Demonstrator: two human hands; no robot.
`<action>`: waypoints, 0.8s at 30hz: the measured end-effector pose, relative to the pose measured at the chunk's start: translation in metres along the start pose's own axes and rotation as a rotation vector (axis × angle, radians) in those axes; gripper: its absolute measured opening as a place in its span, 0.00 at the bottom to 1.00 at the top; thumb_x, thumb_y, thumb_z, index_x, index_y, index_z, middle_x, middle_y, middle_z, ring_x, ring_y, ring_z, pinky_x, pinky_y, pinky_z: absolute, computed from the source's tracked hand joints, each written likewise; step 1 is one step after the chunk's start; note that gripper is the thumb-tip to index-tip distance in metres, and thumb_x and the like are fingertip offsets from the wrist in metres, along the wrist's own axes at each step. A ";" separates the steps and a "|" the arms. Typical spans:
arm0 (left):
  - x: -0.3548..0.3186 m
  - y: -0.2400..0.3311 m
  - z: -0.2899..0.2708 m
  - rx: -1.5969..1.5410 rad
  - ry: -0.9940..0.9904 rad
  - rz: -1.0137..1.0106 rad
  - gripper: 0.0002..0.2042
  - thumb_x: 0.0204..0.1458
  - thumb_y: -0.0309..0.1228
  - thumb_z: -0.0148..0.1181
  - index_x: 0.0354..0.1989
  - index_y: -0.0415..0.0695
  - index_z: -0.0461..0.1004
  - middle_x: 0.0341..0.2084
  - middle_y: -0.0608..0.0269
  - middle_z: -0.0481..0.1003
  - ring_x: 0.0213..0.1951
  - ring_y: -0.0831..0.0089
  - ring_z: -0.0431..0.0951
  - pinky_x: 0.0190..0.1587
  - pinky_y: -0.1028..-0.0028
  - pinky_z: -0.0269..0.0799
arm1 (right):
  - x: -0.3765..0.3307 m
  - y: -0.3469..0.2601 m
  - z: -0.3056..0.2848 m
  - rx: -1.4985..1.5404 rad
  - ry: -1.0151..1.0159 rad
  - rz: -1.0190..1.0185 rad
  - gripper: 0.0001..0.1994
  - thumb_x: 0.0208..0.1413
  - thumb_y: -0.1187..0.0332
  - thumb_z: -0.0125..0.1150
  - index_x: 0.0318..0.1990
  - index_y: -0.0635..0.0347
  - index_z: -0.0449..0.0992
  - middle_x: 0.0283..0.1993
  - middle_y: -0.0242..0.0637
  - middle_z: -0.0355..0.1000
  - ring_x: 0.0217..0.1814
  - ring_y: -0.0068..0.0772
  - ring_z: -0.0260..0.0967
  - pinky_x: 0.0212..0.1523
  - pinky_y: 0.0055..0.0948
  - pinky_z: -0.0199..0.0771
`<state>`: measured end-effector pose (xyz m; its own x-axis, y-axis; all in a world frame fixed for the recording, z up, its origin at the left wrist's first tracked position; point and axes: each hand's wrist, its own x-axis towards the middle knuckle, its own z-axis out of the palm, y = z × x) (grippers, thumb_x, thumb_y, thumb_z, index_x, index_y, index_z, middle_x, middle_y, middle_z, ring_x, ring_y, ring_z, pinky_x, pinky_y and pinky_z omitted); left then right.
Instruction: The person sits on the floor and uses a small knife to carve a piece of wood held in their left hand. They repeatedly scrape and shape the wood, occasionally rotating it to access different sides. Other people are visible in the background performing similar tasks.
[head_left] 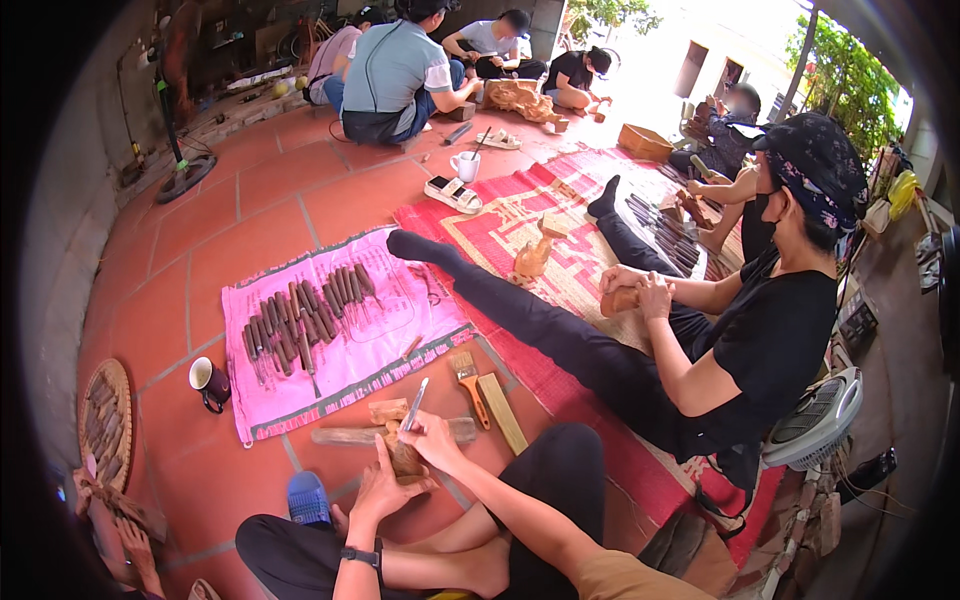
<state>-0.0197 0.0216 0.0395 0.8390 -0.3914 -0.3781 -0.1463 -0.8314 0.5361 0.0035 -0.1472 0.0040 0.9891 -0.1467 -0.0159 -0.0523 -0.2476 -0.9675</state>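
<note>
The carved wood (pixel 405 460) is on the near side of the pink cloth (pixel 262 415). The left hand (pixel 385 490) holds it with bent, partly open fingers. The right hand (pixel 430 440) pinches a thin tool (pixel 416 402) with closed fingers. Small, gentle strokes and a firm left hold should work best.

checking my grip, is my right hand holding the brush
No, your right hand holds a slim tool while the brush lies on the tiles.
</note>
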 end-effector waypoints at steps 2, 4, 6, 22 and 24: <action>0.001 -0.005 0.002 -0.019 0.014 0.028 0.72 0.34 0.69 0.68 0.71 0.30 0.25 0.51 0.27 0.70 0.52 0.34 0.72 0.57 0.53 0.68 | -0.008 -0.010 0.002 0.037 -0.125 0.030 0.07 0.51 0.71 0.68 0.35 0.61 0.78 0.27 0.33 0.76 0.30 0.23 0.71 0.33 0.28 0.70; 0.003 -0.012 0.002 -0.029 -0.004 0.049 0.72 0.35 0.70 0.66 0.71 0.30 0.25 0.52 0.25 0.70 0.53 0.34 0.72 0.57 0.53 0.68 | -0.014 -0.010 0.005 0.023 -0.187 -0.004 0.06 0.51 0.71 0.68 0.35 0.60 0.78 0.28 0.34 0.76 0.30 0.23 0.71 0.34 0.28 0.70; 0.005 0.000 -0.004 -0.028 -0.060 0.041 0.67 0.42 0.71 0.60 0.71 0.29 0.28 0.53 0.25 0.69 0.54 0.33 0.71 0.57 0.52 0.68 | -0.005 0.012 0.000 0.096 -0.099 0.040 0.06 0.50 0.71 0.68 0.35 0.61 0.79 0.32 0.35 0.79 0.33 0.22 0.74 0.36 0.30 0.72; 0.009 -0.018 0.007 -0.123 0.278 0.037 0.42 0.47 0.49 0.67 0.63 0.29 0.59 0.47 0.33 0.74 0.50 0.40 0.75 0.52 0.53 0.72 | -0.008 -0.031 0.009 -0.066 -0.083 0.042 0.07 0.51 0.68 0.67 0.36 0.60 0.80 0.29 0.41 0.78 0.32 0.34 0.77 0.35 0.35 0.73; 0.009 -0.011 0.005 -0.149 0.264 0.054 0.38 0.46 0.46 0.68 0.60 0.31 0.64 0.44 0.35 0.76 0.48 0.41 0.76 0.51 0.53 0.72 | -0.017 -0.029 0.012 -0.155 -0.086 -0.046 0.08 0.52 0.68 0.66 0.37 0.60 0.80 0.30 0.43 0.78 0.34 0.39 0.77 0.36 0.37 0.73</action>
<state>-0.0133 0.0255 0.0263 0.9421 -0.3014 -0.1470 -0.1326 -0.7375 0.6622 -0.0102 -0.1258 0.0295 0.9987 -0.0506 -0.0005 -0.0206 -0.3982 -0.9171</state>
